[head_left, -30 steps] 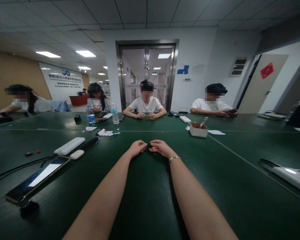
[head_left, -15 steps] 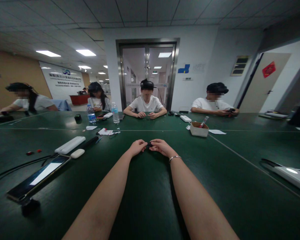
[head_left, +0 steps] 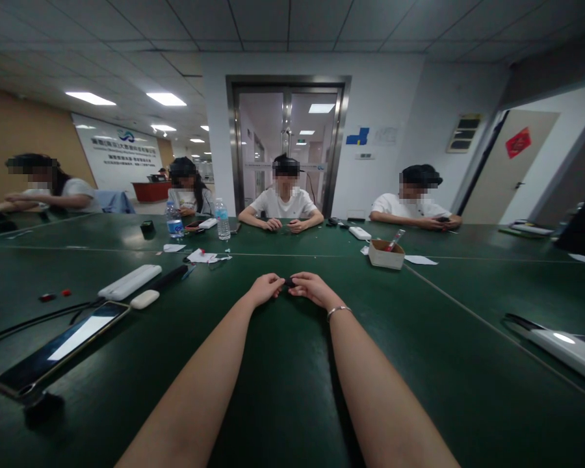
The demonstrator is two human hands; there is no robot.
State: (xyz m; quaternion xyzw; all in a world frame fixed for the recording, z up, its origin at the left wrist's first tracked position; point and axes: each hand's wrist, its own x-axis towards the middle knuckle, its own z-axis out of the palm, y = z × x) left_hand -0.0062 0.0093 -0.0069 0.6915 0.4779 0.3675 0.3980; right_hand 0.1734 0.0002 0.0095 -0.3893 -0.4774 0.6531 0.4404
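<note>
Both my hands meet over the dark green table (head_left: 283, 364), arms stretched forward. Between my fingertips is a small black object (head_left: 289, 282), too small and dark to name. My left hand (head_left: 266, 289) pinches it from the left with thumb and fingers. From the other side, my right hand (head_left: 312, 288) closes on it, the fingers covering part of it. A silver bracelet (head_left: 338, 311) circles my right wrist.
Left of my arms lie a phone (head_left: 63, 348), a white power bank (head_left: 130, 282) and a white earbud case (head_left: 145, 299). Ahead stand an open box (head_left: 387, 256) and water bottles (head_left: 223, 221). A white device (head_left: 560, 344) lies far right. Several people (head_left: 285, 201) sit across.
My view has shifted slightly, so the table items sit a little further left. Both hands stay around the small black object, with hardly any movement.
</note>
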